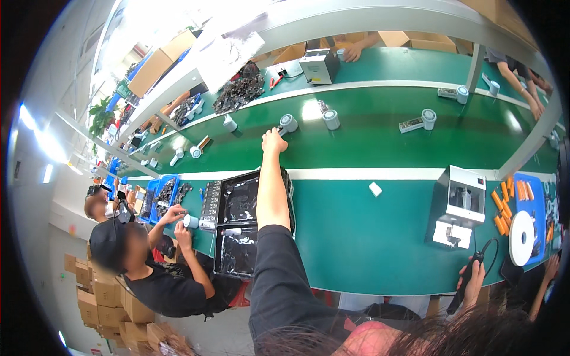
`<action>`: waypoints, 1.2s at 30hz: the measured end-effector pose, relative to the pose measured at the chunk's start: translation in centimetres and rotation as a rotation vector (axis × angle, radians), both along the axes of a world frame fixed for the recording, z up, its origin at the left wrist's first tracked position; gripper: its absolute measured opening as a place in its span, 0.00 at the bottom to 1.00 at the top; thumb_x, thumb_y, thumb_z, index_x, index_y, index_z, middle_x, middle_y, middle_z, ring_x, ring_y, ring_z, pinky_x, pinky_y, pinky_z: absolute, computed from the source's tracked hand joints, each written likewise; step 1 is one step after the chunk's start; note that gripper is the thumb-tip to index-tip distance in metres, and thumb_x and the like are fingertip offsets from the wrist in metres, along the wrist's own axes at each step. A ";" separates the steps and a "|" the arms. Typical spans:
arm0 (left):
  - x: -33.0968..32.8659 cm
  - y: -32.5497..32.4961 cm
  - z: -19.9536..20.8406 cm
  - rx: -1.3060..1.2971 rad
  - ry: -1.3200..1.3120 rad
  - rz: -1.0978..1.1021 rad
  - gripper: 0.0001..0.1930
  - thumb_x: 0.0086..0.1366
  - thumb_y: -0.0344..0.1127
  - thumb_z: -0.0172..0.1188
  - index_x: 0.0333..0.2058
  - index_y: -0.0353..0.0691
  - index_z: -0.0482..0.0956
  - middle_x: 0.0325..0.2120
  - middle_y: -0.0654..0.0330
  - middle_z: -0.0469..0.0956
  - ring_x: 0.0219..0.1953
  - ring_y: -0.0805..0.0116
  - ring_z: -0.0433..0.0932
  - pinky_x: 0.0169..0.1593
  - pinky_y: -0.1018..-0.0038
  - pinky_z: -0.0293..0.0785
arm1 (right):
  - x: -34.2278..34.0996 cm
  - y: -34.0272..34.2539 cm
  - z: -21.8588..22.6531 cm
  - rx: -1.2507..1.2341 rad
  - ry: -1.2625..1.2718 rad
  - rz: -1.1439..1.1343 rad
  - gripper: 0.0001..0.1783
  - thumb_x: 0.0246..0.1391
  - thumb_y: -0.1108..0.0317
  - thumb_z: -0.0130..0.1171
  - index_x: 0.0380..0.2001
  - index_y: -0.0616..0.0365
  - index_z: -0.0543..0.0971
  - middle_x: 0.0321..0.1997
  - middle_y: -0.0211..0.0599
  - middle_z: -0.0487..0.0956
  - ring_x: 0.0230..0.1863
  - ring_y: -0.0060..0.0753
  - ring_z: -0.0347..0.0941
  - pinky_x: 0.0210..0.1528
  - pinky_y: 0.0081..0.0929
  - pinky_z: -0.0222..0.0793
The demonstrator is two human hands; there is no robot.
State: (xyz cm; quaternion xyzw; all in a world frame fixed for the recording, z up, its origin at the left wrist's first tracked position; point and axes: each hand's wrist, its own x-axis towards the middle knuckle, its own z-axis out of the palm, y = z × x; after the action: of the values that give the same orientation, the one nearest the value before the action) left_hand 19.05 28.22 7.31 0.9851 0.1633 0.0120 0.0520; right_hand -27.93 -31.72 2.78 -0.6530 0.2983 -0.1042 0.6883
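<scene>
Green conveyor belt (368,139) is stretching ahead; your right hand (474,286) is gripping a black corded hand tool (458,301), your left hand (274,141) is touching a light-blue, round-headed device (289,123) on the belt, hold unclear. Pinching squarely should prevent tipping.

- A light-blue unit (288,123) with a short, round body is seen in the upper middle of the frame, its ringed circular face turned upward; a narrower part at its lower left is mostly covered.
- A slim, black handheld tool (464,290) is held at the lower right, tilted, its upper end leaning rightward; a black cord (497,248) is looped beside that end.
</scene>
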 end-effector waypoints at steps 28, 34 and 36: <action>-28.2 -20.7 1.2 -0.681 -0.313 -0.441 0.18 0.49 0.45 0.68 0.28 0.33 0.82 0.24 0.50 0.82 0.29 0.60 0.83 0.37 0.67 0.78 | -2.7 -0.3 -0.6 0.022 -0.287 0.078 0.19 0.66 0.49 0.49 0.39 0.56 0.71 0.20 0.31 0.72 0.11 0.19 0.64 0.11 0.19 0.58; -43.0 -26.9 -2.0 -0.666 -0.323 -0.351 0.13 0.52 0.41 0.64 0.26 0.35 0.77 0.24 0.51 0.81 0.29 0.52 0.81 0.35 0.60 0.76 | -3.3 -0.4 -0.3 -0.016 -0.318 0.130 0.20 0.66 0.48 0.49 0.39 0.55 0.71 0.20 0.30 0.72 0.14 0.18 0.66 0.14 0.18 0.61; -44.1 -28.0 -2.6 -0.556 -0.394 -0.370 0.13 0.52 0.40 0.63 0.29 0.35 0.75 0.28 0.49 0.79 0.33 0.47 0.80 0.36 0.56 0.75 | -3.4 -0.3 -0.3 0.002 -0.336 0.123 0.19 0.66 0.48 0.50 0.38 0.55 0.72 0.21 0.30 0.72 0.14 0.18 0.66 0.14 0.18 0.61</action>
State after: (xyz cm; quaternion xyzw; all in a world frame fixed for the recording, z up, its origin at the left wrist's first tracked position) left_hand -25.07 0.24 4.67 0.9250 -0.0334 0.1467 0.3489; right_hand -31.29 -31.98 2.52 -0.6429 0.1387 -0.1691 0.7340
